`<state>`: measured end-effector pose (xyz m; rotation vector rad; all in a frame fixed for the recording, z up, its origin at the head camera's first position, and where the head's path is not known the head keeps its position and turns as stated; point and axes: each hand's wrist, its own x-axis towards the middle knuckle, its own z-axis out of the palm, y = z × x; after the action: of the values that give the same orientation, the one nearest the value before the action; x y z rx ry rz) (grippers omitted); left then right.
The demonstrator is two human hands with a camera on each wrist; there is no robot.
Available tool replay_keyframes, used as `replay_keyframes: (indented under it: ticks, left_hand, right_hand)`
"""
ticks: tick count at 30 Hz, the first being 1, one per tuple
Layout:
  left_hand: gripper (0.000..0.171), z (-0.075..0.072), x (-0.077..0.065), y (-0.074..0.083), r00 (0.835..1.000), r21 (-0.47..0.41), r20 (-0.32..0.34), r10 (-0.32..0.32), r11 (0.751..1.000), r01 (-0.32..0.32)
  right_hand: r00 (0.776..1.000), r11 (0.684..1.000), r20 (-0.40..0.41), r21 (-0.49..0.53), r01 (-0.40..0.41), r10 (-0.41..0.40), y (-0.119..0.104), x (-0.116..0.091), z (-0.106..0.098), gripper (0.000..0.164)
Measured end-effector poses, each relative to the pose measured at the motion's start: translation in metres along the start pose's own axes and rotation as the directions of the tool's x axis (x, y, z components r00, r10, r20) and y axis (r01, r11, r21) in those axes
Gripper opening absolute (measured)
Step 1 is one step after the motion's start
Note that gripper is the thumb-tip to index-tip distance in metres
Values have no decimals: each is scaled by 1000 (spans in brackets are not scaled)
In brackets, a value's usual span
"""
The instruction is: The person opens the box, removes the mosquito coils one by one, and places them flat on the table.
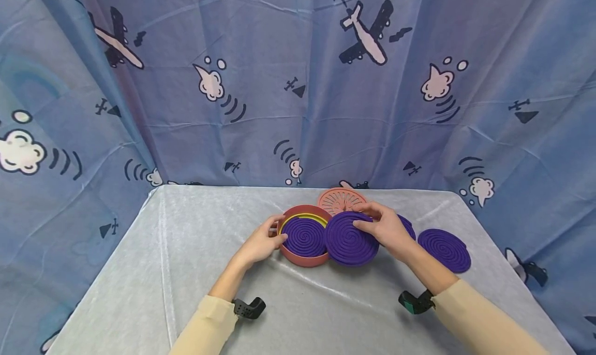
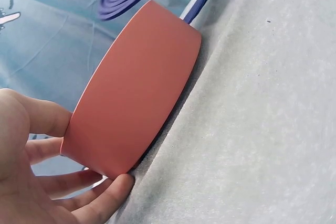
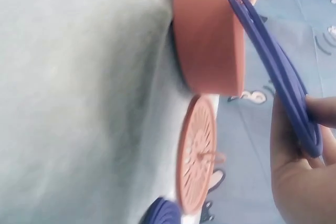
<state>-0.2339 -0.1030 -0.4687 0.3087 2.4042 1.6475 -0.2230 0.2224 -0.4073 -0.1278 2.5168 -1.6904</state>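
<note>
Left hand point(image 1: 259, 242) is gripping the red container point(image 1: 303, 261), right hand point(image 1: 387, 232) pinching a tilted purple coil point(image 1: 350, 245) — levelling is looking wise.

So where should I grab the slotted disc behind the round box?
Probably pinch the peg at its centre, from above: the slotted disc is thin and lies flat, with that peg standing up. In the head view the right hand and the purple coil it holds are in front, so come down behind them.
</note>
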Motion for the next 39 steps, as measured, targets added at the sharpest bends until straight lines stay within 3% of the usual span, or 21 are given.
replay_keyframes:
  ticks: [17,34,39]
  left_hand:
    - [54,0,0,0,1000,12,13,4,1000,-4]
    - [53,-1,0,0,1000,22,5,-4,1000,4]
    - [53,0,1,0,1000,19,2,-6,1000,6]
  right_hand:
    - [997,987,-21,143,-68,72,60,-38,-54,53]
    - [991,986,14,100,-136,135,90,-59,-83,51]
    - [991,990,24,39,-135,134,102,-60,-86,48]
